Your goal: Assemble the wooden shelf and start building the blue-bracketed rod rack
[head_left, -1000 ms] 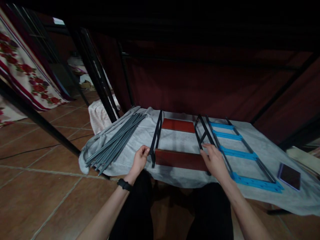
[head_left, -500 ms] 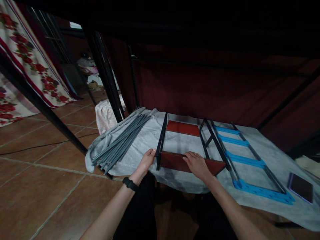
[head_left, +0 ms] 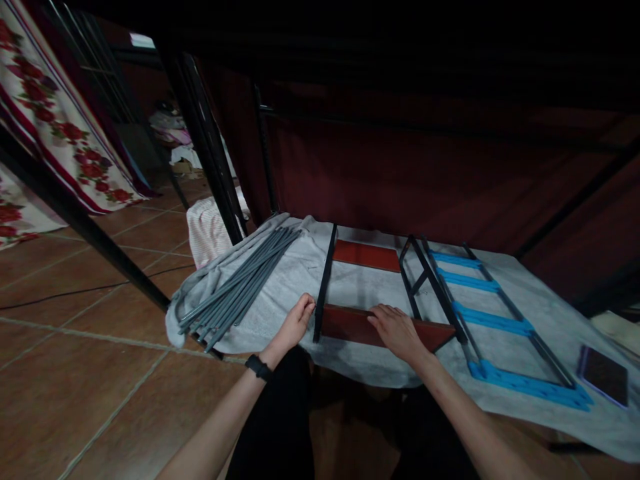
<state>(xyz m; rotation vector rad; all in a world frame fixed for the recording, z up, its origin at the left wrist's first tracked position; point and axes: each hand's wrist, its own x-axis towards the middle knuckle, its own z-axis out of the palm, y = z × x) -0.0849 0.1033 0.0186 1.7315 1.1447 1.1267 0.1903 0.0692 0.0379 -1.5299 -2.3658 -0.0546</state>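
Observation:
A small rack lies on a grey cloth (head_left: 295, 280) on the floor, with two black metal side frames and two red-brown boards. My left hand (head_left: 296, 323) curls against the left black side frame (head_left: 325, 287) near its front end. My right hand (head_left: 397, 331) rests palm down, fingers spread, on the near red-brown board (head_left: 350, 323). The far red-brown board (head_left: 366, 255) lies flat between the frames. The right black side frame (head_left: 425, 280) stands tilted behind my right hand.
A bundle of grey rods (head_left: 240, 283) lies on the cloth at the left. A black frame with blue crossbars (head_left: 493, 317) lies at the right, and a dark phone (head_left: 603, 375) beyond it. Black bed-frame posts (head_left: 207, 153) rise behind; tiled floor (head_left: 90, 373) spreads left.
My right hand moved from the right side frame leftward onto the near board. The board's right end now sits lower and angled. My left hand stayed at the left frame.

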